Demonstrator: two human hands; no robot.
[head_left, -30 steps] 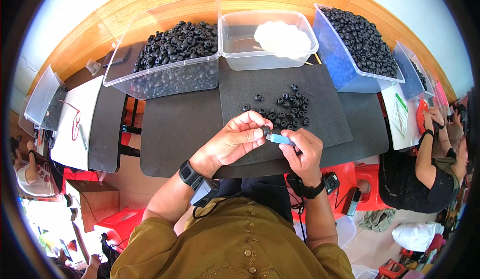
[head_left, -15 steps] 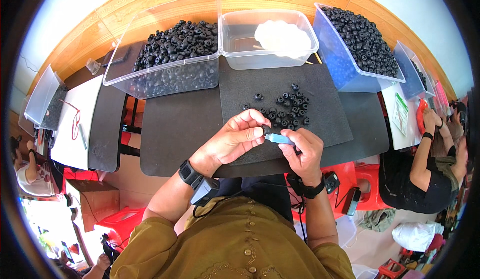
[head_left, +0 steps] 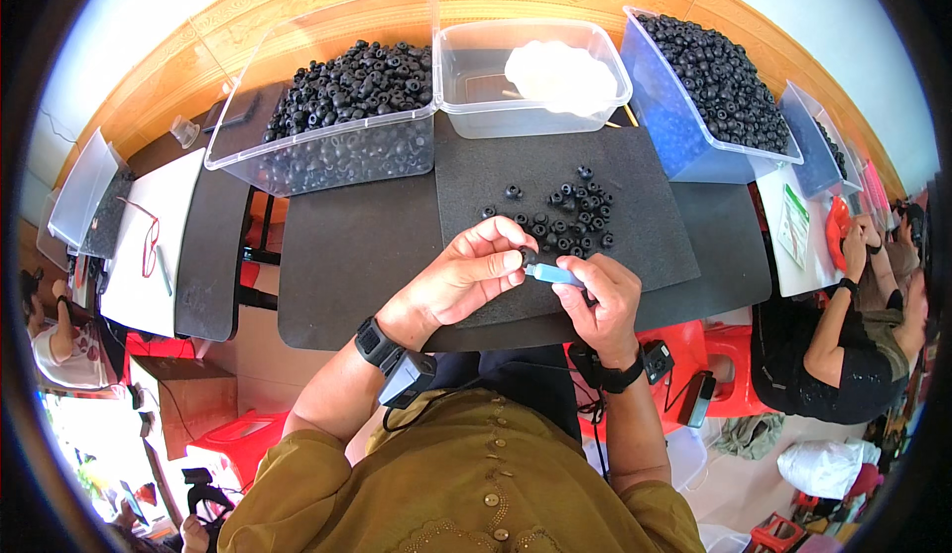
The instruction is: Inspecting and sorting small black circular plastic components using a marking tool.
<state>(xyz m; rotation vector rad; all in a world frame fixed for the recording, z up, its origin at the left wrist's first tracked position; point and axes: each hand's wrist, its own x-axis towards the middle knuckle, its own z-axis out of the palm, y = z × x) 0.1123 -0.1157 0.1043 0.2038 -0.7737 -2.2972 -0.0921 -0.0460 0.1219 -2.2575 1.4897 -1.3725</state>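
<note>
Black ring pinched by left hand (right hand grips blue tool).

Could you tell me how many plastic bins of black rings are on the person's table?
2: a clear bin at the far left and a blue bin at the far right. More may sit on neighbouring tables.
</note>
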